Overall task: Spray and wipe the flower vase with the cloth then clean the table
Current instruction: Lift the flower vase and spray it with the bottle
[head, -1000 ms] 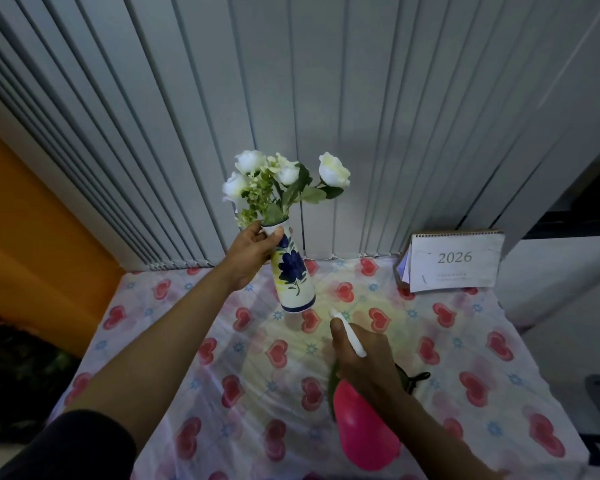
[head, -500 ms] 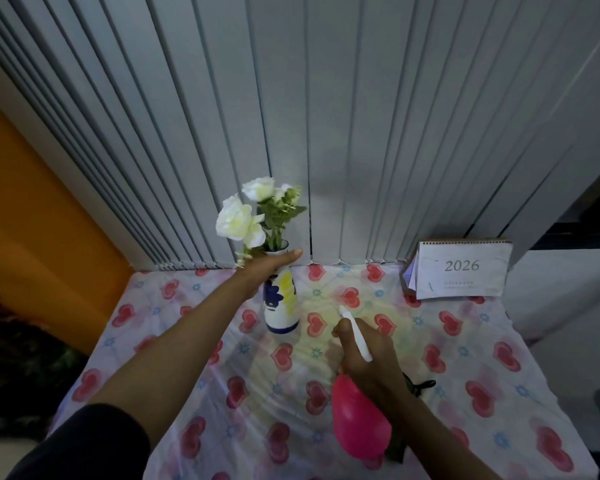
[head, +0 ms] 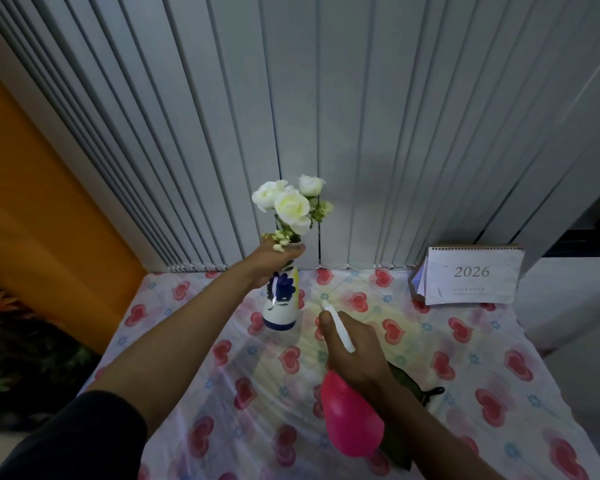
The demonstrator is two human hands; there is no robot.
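A white vase (head: 282, 301) painted with a blue flower and a yellow patch holds white roses (head: 288, 201). My left hand (head: 274, 259) grips its neck and holds it upright over the far middle of the table. My right hand (head: 355, 348) is closed round the white head of a pink spray bottle (head: 352, 419), whose nozzle points toward the vase from the right, a short gap away. A dark green cloth (head: 407, 381) lies on the table under my right wrist, mostly hidden by the arm and bottle.
The table wears a plastic cover with red hearts (head: 222, 393). A 2026 desk calendar (head: 471, 275) stands at the back right. Grey vertical blinds (head: 326, 116) hang behind the table, and an orange wall (head: 42, 202) is on the left.
The vase has been turned in my left hand, so the roses now face me and the blue flower shows again. The spray bottle has stayed pointed at it.
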